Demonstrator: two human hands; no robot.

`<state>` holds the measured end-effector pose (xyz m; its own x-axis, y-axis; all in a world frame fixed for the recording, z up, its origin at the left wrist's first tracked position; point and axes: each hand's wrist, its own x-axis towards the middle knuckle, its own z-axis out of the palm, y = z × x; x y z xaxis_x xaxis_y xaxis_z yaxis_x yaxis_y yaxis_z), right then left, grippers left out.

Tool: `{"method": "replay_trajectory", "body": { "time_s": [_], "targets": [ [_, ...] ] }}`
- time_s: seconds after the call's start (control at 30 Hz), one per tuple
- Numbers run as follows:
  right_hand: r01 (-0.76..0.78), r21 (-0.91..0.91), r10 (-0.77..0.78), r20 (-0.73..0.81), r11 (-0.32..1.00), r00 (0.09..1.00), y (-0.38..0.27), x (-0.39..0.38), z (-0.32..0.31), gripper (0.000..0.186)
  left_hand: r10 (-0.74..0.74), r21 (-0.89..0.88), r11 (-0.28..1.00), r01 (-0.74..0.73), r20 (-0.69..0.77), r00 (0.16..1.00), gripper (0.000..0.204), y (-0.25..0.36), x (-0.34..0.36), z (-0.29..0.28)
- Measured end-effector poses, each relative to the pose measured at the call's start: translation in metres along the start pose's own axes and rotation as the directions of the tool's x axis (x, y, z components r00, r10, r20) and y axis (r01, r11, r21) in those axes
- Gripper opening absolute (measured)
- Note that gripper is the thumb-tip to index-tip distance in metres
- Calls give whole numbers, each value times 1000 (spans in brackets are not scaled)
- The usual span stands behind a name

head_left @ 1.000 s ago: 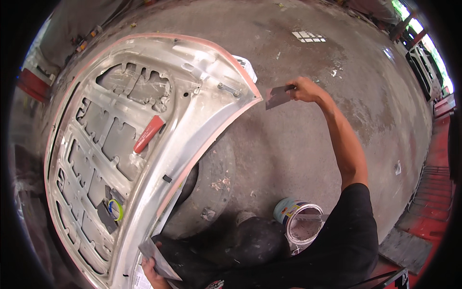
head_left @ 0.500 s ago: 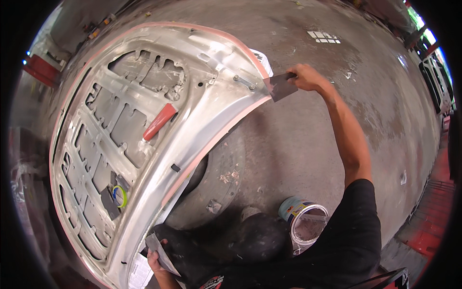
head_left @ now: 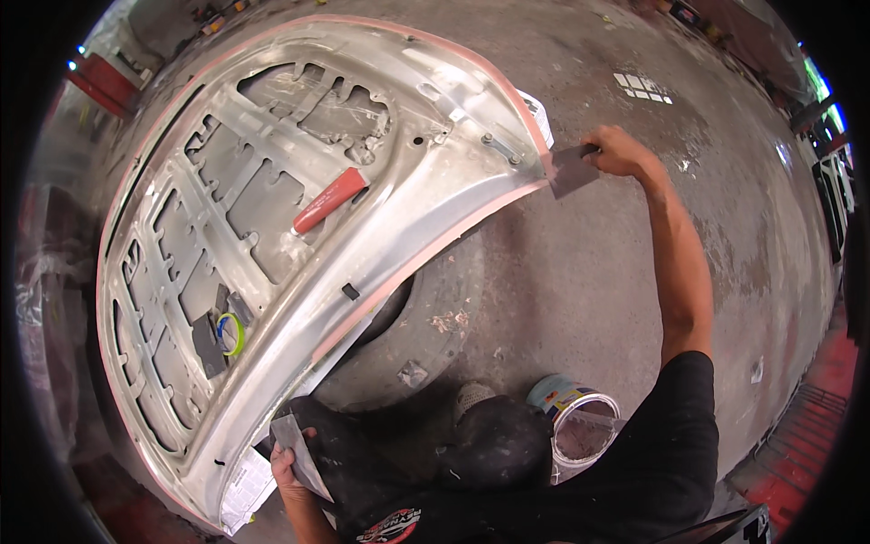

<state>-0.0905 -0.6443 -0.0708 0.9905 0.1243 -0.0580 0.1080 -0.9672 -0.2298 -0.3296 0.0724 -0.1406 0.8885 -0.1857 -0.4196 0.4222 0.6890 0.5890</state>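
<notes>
- Pretty bright overall, looks like daylight, soft and even rather than harsh.
- Brightest bit is far right, where a greenish-white opening (head_left: 820, 91) is blown out, so light seems to come from that side.
- The silver car hood (head_left: 272, 236) picks up pale sheen along its ribs and curved edge, no hard glare though.
- Deep shadow under the hood on the concrete floor (head_left: 580, 263), around the dark tyre (head_left: 399, 308).
- Heavy fisheye: the hood's rim bows a lot and the corners are a black vignette.
- Left rim goes smeary and soft; the centre is reasonably sharp.
- The scraper (head_left: 573, 170) in the right hand (head_left: 618, 150) looks slightly motion-soft.
</notes>
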Motion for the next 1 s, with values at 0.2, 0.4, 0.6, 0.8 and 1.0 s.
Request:
{"method": "replay_trajectory", "body": {
  "time_s": [0.2,0.4,0.6,0.8,1.0],
  "targets": [
    [-239,127,230,77,963,970,-14,1,-6,19,17,5,1000,-17,12,1000,59,0,0,1],
    [-95,61,95,-1,994,995,-7,4,-1,20,-6,-6,1000,7,27,1000,59,2,0,-5],
    [-334,147,315,138,931,939,-4,-3,-24,22,40,51,998,-38,-53,998,63,-2,-1,-21],
    [-256,82,248,93,963,964,-13,9,-9,24,53,69,997,-47,-97,994,65,-4,-1,-18],
    [-94,-4,94,41,996,995,-10,21,-5,30,35,94,995,-30,-47,998,64,-1,1,-15]
  ]
}}
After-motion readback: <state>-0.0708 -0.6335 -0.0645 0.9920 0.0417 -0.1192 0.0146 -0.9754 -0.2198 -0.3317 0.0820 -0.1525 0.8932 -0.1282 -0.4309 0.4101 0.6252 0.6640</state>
